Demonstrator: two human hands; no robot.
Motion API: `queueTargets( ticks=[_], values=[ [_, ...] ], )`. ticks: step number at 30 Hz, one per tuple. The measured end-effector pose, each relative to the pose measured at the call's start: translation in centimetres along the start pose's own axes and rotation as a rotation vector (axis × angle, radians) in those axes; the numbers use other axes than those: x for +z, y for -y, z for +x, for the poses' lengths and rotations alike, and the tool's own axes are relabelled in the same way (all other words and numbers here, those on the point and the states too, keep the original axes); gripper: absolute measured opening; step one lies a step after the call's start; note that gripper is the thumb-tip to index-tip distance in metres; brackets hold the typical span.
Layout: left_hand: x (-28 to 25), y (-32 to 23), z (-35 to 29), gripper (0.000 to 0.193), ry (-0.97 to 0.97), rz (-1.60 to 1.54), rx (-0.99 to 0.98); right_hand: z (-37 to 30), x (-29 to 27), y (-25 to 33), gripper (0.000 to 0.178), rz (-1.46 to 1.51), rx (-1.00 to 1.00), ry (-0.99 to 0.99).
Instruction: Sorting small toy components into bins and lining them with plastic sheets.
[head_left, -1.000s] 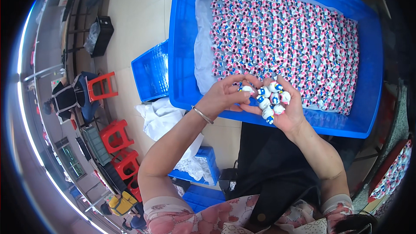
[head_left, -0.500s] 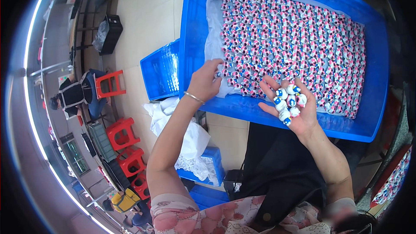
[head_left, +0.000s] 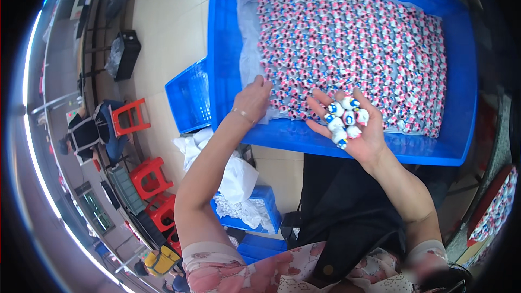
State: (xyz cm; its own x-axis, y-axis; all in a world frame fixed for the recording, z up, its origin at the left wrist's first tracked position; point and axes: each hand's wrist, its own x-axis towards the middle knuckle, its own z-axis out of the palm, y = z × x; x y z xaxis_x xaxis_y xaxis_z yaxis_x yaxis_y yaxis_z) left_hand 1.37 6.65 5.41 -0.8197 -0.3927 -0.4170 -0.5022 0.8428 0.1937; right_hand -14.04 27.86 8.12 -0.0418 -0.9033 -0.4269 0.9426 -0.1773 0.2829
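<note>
A small heap of white, pink and blue rounded plastic pieces (head_left: 344,119) is cradled in the upturned right hand (head_left: 353,130), its fingers spread and slightly cupped, above the near rim of the large blue plastic tray (head_left: 336,144). The left hand (head_left: 251,100), which a second ago was working at that heap, has been moved away to the tray's left side; it is now laid palm down, fingers loosely extended, on the white sheet (head_left: 248,43) beside the packed bed of matching pieces (head_left: 353,54), with nothing pinched.

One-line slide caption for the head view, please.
Right hand cups small figurines; left hand rests on rows packed in blue tray.
</note>
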Motion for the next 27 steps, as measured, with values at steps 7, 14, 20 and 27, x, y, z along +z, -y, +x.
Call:
queueTargets(
  ticks=[7,14,20,27],
  values=[
    [-5.0,-13.1,-4.5,0.023,-0.207,-0.697,0.182,0.7,-0.3,-0.1,0.034,-0.041,-0.080,-0.044],
    [-1.9,-12.7,-4.7,0.022,0.034,-1.308,0.184,-0.2,-0.9,0.3,0.034,0.007,-0.165,-0.078],
    [-3.5,-2.8,-4.4,0.024,-0.116,-1.036,-0.099,-0.9,-0.1,0.4,0.030,0.088,-0.088,-0.131],
    [1.0,3.1,-2.0,0.021,0.030,-0.079,0.074,-0.8,-0.7,0.4,0.034,0.025,-0.019,-0.043]
  ],
)
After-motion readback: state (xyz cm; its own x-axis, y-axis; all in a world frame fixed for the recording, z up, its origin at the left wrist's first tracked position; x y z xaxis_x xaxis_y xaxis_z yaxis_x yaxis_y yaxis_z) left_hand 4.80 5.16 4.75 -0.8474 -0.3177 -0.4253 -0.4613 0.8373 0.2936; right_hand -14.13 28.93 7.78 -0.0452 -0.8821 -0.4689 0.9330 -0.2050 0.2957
